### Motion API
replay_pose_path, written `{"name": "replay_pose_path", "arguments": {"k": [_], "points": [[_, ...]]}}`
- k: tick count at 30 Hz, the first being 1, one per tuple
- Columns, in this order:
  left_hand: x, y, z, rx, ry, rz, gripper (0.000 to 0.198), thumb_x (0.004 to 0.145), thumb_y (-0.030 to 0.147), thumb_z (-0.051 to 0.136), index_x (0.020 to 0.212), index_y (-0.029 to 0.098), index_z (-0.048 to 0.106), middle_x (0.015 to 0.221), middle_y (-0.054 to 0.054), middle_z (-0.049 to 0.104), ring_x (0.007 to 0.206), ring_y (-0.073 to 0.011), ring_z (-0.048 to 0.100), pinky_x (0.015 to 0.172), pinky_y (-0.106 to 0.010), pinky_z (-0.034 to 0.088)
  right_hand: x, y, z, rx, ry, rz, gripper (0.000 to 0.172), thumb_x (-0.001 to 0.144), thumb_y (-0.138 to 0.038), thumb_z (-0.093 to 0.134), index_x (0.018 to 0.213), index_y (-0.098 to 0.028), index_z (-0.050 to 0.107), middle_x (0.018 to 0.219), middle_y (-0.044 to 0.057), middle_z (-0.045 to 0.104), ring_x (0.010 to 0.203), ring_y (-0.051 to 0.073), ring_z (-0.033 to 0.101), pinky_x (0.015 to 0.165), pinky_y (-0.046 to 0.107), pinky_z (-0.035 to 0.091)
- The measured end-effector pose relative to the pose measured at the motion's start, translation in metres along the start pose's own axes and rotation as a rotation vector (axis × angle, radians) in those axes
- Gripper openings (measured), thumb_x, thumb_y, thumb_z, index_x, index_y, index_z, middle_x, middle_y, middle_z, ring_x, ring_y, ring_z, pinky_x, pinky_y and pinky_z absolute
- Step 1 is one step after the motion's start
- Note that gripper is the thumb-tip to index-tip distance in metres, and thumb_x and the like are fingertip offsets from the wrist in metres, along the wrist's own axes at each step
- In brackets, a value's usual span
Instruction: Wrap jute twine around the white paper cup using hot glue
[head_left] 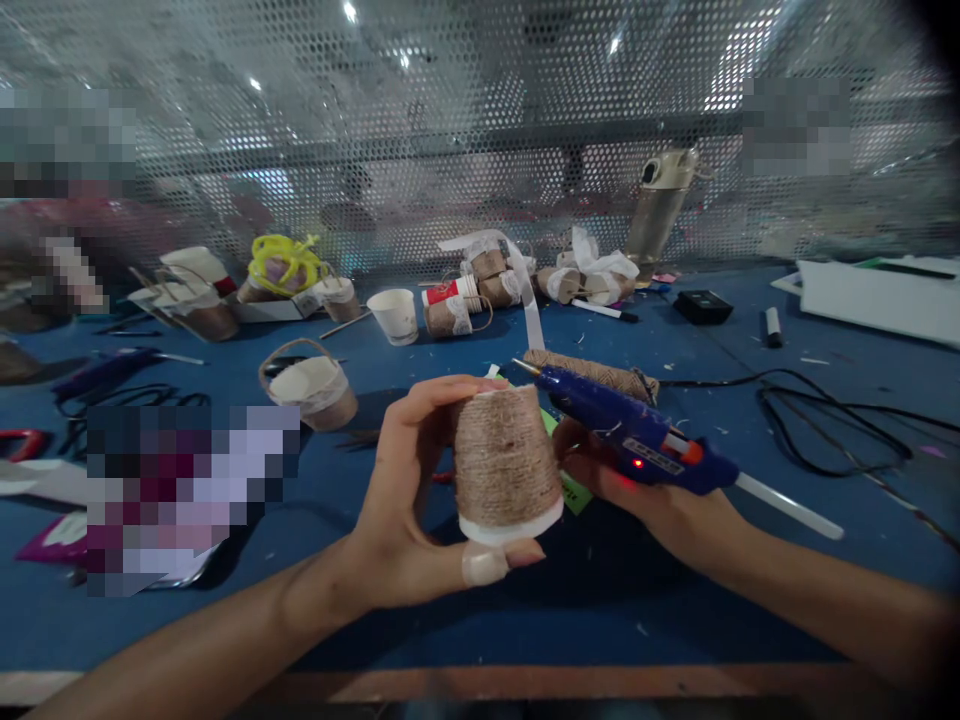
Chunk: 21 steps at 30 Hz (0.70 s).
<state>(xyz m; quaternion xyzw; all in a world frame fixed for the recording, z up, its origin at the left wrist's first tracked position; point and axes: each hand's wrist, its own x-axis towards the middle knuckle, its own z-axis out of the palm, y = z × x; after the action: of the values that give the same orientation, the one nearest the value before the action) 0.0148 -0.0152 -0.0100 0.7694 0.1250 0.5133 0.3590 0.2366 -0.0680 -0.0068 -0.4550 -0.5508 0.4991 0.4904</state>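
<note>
Near the middle of the head view, my left hand [409,500] grips a paper cup wrapped in twine [506,460]. The cup is upside down, its white rim lowest, with the thumb under the rim and the fingers at the top. A strip of tape circles that thumb. My right hand [652,500] is closed around a blue hot glue gun [622,420], whose metal nozzle points left just above the cup's top edge. A red light glows on the gun, and a white glue stick juts from its back. Behind the gun lies a roll of twine [592,375].
A small twine basket [311,390] stands at left. Along the back are a white paper cup [394,316], several decorated cups, yellow ribbon [283,262] and a bottle [660,215]. A black cord [795,430] coils at right. Another glue gun [105,372] lies far left.
</note>
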Motion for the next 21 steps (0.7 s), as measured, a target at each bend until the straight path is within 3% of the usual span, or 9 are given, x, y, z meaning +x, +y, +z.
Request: {"name": "replay_pose_path", "arguments": {"k": [3,6,11,15,21], "points": [[-0.002,-0.001,-0.001,0.02,-0.036,-0.049,0.092,0.063,0.022,0.092,0.14,0.027,0.043,0.142,-0.011,0.046,0.138,-0.0337,0.047,0.113,-0.05,0.049,-0.003,0.005,-0.004,-0.005,0.029,-0.027,0.03,0.087,-0.04,0.075,0.115,-0.033,0.066,0.119,0.0,0.074,0.107,0.023,0.071,0.091,0.036,0.06],[-0.001,-0.003,-0.004,0.061,-0.092,-0.145,0.092,0.066,0.024,0.09,0.142,0.031,0.04,0.146,-0.011,0.042,0.141,-0.0344,0.044,0.11,-0.047,0.052,-0.004,0.012,-0.009,-0.073,0.106,-0.033,0.026,0.086,-0.043,0.076,0.109,-0.033,0.071,0.12,0.0,0.075,0.121,0.027,0.066,0.105,0.041,0.053],[0.005,-0.004,-0.012,0.311,-0.144,-0.136,0.09,0.068,0.033,0.088,0.143,0.032,0.038,0.146,-0.013,0.038,0.138,-0.0359,0.044,0.112,-0.053,0.048,-0.006,0.022,-0.015,-0.136,0.163,0.004,0.019,0.086,-0.048,0.073,0.093,-0.031,0.074,0.091,0.002,0.077,0.1,0.03,0.072,0.087,0.044,0.061],[0.009,-0.003,-0.018,0.532,-0.204,-0.062,0.09,0.072,0.037,0.085,0.146,0.029,0.036,0.145,-0.014,0.042,0.137,-0.0363,0.044,0.115,-0.057,0.045,-0.007,0.019,-0.016,-0.185,0.222,-0.003,0.023,0.085,-0.049,0.074,0.096,-0.029,0.071,0.098,0.003,0.074,0.099,0.029,0.069,0.09,0.047,0.058],[0.008,-0.007,-0.022,0.48,-0.248,-0.121,0.087,0.08,0.033,0.077,0.153,0.031,0.03,0.152,-0.014,0.04,0.137,-0.0363,0.048,0.109,-0.053,0.051,-0.011,0.011,-0.013,-0.27,0.274,-0.018,0.033,0.078,-0.054,0.078,0.097,-0.029,0.068,0.095,0.004,0.073,0.094,0.029,0.069,0.089,0.048,0.058]]}}
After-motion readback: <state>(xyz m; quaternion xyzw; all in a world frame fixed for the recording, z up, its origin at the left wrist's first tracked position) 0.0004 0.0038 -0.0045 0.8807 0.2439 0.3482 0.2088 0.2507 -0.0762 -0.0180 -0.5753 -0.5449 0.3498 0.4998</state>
